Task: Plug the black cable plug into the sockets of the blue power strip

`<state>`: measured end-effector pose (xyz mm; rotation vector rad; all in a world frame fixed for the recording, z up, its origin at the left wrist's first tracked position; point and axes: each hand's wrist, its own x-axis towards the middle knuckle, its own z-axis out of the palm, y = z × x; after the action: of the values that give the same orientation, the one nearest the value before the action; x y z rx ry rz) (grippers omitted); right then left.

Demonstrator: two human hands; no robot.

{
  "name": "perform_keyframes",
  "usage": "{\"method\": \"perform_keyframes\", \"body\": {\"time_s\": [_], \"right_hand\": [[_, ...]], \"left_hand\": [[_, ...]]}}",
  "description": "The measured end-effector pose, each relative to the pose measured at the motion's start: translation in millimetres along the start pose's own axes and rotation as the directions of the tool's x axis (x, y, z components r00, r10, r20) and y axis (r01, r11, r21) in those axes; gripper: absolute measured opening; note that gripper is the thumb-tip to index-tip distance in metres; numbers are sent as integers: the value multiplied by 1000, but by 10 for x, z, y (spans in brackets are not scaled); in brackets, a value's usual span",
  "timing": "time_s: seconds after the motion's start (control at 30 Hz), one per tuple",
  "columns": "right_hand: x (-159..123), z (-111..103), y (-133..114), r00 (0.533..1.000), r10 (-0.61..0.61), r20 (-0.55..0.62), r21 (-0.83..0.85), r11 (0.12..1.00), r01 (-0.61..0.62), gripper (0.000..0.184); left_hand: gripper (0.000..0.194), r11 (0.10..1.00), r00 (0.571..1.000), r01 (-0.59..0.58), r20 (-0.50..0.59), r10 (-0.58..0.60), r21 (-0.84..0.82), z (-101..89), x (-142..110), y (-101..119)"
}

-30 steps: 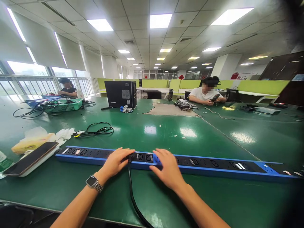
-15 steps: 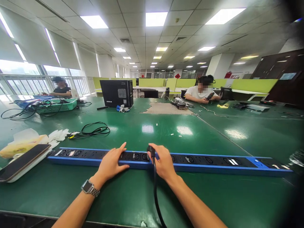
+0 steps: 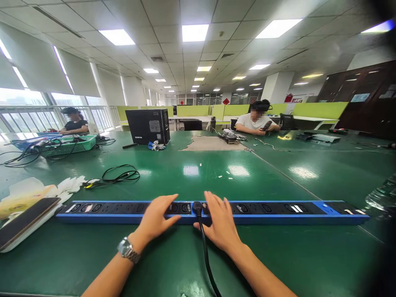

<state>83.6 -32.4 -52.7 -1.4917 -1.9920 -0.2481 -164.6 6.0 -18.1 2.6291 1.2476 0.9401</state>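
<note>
A long blue and black power strip (image 3: pixel 123 220) lies across the green table in front of me. A round black plug (image 3: pixel 197 208) sits at a blue section near its middle, and its thick cable (image 3: pixel 206 253) runs down towards me. My left hand (image 3: pixel 157 218) rests over the strip left of the plug, thumb and fingers apart, holding nothing. Just right of the plug is my right hand (image 3: pixel 220 222), its fingers spread over the strip and its thumb near the front edge. The plug's pins are hidden.
At the left lie a phone (image 3: pixel 26 220), a yellow packet (image 3: pixel 23 200) and a coiled black cable (image 3: pixel 120 175). Farther back are a green basket (image 3: pixel 71 146), a black computer case (image 3: pixel 147 127) and circuit parts (image 3: pixel 231 137). Two people sit across the table.
The plug went from beside my left hand to the middle of the strip, held by my right hand half a second ago. Now my right hand has let go of it.
</note>
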Motion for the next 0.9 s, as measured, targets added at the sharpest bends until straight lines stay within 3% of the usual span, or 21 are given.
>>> {"method": "perform_keyframes", "body": {"time_s": [0.07, 0.17, 0.27, 0.37, 0.47, 0.6, 0.73, 0.9], "right_hand": [[-170, 43, 158, 995, 82, -60, -114, 990, -88, 86], [-366, 87, 362, 992, 97, -81, -215, 970, -113, 85], [-424, 91, 431, 996, 74, -57, -258, 962, -86, 80], [-407, 90, 410, 995, 81, -57, -270, 958, -93, 76], [-395, 96, 391, 994, 96, -59, -265, 958, -108, 76], [-395, 90, 391, 993, 114, -33, -256, 959, -119, 75], [-371, 81, 367, 989, 145, -29, -246, 958, -148, 74], [-299, 70, 174, 987, 152, -51, -214, 964, -159, 66]], "left_hand": [[59, 998, 999, -47, 15, 48, -46, 178, 135, 246], [43, 996, 999, -34, 6, 34, -88, 469, 281, 524], [27, 990, 996, 11, -89, -24, -143, 671, 309, 606], [24, 979, 988, -20, -156, -12, -204, 717, 292, 590], [21, 968, 970, -50, -243, -12, -245, 574, 316, 575], [27, 972, 933, 16, -345, -99, -236, 170, 271, 400], [33, 972, 958, 136, -225, -179, -191, -128, -14, -1], [28, 971, 976, 166, -109, -187, -173, -170, -184, -238]]}}
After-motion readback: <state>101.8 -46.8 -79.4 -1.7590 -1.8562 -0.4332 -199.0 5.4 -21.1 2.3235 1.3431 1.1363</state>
